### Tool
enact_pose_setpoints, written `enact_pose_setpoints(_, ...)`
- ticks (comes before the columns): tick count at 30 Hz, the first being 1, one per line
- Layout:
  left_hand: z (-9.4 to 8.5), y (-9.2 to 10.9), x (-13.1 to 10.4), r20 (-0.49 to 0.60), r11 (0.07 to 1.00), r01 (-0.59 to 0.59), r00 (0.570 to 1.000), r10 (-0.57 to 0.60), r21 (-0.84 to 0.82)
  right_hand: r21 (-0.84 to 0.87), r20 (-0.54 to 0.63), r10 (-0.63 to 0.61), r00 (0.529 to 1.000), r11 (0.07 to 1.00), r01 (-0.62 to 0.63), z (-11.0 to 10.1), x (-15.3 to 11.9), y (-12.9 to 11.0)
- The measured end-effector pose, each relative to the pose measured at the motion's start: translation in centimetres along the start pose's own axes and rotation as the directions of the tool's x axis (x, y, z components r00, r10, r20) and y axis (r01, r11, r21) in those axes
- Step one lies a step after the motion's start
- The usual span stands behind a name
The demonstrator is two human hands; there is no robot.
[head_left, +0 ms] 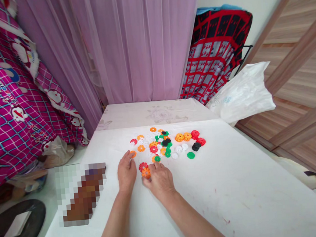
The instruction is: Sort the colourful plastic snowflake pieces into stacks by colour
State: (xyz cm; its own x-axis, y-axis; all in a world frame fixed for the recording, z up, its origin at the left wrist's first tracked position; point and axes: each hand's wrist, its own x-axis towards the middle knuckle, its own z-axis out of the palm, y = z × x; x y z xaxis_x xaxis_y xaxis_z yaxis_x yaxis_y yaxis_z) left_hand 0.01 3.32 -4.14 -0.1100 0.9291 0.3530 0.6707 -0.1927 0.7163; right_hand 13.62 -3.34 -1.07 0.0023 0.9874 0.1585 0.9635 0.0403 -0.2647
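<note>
My left hand (126, 171) rests on the table with fingers stretched out, its fingertips at an orange snowflake disc (133, 154). My right hand (161, 178) has its thumb and fingers closed at the edge of another orange slotted disc (146, 173). Just behind that one, and partly overlapped by it, is a red slotted disc (143, 166). Beyond both hands spreads a loose, mixed pile of white, orange, red, green and black discs (153, 144). An orange disc under a green disc (157, 158) lies just past my right fingers.
Right of the pile, discs sit grouped by colour: orange (183, 137), red (195, 134), black (196, 146), white (178, 149) and a green disc (190, 155). A blurred-out item (84, 195) lies at the left table edge. A white plastic bag (241, 92) stands at the back right.
</note>
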Motion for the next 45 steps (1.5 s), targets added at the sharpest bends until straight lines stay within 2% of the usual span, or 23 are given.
enact_pose_setpoints(10,-0.1,-0.3,0.1,0.007,0.999,-0.031,0.999,0.031,-0.009,0.054,0.016,0.051,0.999,0.997,-0.052,0.1,0.3,-1.1)
enact_pose_setpoints(13,0.0,-0.5,0.1,0.002,0.999,-0.030,1.000,0.030,-0.018,0.184,-0.052,0.026,0.998,0.983,-0.016,0.0,-0.4,0.6)
enact_pose_setpoints(15,0.0,-0.7,0.1,-0.010,0.999,-0.029,1.000,0.029,-0.020,0.301,-0.145,0.048,0.988,0.954,-0.002,-0.9,-0.7,3.5)
enact_pose_setpoints(17,0.1,-0.8,0.1,-0.016,0.999,-0.032,0.999,0.032,-0.023,0.376,-0.244,0.190,0.951,0.923,-0.088,-2.7,-0.5,7.9)
enact_pose_setpoints(21,0.2,-1.1,0.2,-0.004,0.999,-0.034,0.999,0.033,-0.022,0.386,-0.361,0.475,0.802,0.859,-0.335,-6.8,1.5,18.4)
enact_pose_setpoints(23,0.3,-1.3,0.2,0.001,1.000,-0.024,1.000,0.024,-0.019,0.326,-0.337,0.515,0.788,0.849,-0.416,-8.1,2.7,22.6)
enact_pose_setpoints(26,0.3,-1.4,0.2,0.002,1.000,-0.012,1.000,0.012,-0.020,0.267,-0.267,0.519,0.812,0.849,-0.455,-8.6,4.5,25.9)
enact_pose_setpoints(32,0.2,-1.6,0.2,0.014,1.000,-0.019,1.000,0.019,-0.002,0.152,-0.181,0.475,0.861,0.879,-0.452,-7.8,7.1,26.8)
enact_pose_setpoints(36,0.2,-1.8,0.2,0.005,1.000,-0.006,1.000,0.006,0.010,0.089,-0.141,0.470,0.871,0.883,-0.462,-7.0,7.0,27.3)
enact_pose_setpoints(39,0.3,-1.9,0.2,0.009,1.000,-0.028,1.000,0.027,0.011,0.083,-0.159,0.467,0.870,0.884,-0.460,-7.1,6.7,27.5)
enact_pose_setpoints(42,0.3,-1.9,0.2,0.002,0.999,-0.035,0.999,0.035,0.014,0.098,-0.187,0.455,0.871,0.891,-0.444,-8.1,7.3,26.7)
enact_pose_setpoints(45,0.4,-2.0,0.2,0.008,0.999,-0.043,0.999,0.043,0.015,0.083,-0.167,0.379,0.910,0.925,-0.370,-9.0,8.6,24.6)
